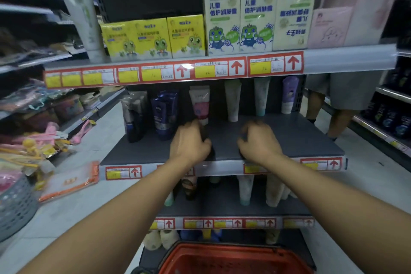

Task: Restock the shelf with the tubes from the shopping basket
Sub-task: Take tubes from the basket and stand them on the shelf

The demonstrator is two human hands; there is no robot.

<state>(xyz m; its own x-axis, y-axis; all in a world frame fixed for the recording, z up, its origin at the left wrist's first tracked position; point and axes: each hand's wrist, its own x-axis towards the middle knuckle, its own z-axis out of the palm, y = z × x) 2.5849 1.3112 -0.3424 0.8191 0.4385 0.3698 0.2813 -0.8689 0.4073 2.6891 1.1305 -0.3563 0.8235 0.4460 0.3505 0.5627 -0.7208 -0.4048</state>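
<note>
A: Big dark shelf [300, 138] at chest height, mostly bare at the front. Row of tubes standing along the back.

B: Above it, upper shelf [347, 60] packed with boxes: tall cream boxes [240, 11], one of them upside down, then yellow boxes [153, 38] to the left. Lower down, red shopping basket [233, 260] at the bottom edge, only the rim and part of the wall in view.

A: Down to the back-row tubes now. All upright, long axis vertical, caps down, crimped ends up: dark blue tubes [164, 113] left, pink and white tube [200, 104] just behind the left hand, pale green tube [233, 100], another pale tube [261, 95], purple tube [289, 94] far right.

B: Left hand [190, 142] over the front-middle of the shelf, grip curled tight around a dark tube [209, 151]. Only a sliver showing below the fingers, seemingly upright, lower end at the shelf's front edge. Blurred, so which end points up: cannot tell.

A: Right hand [259, 140] just beside it, apart from the left, knuckles up, fingers curled under. Something dark peeking at the fingertips, but too smeared to name. Closed round a tube or merely fisted: cannot tell.
</note>
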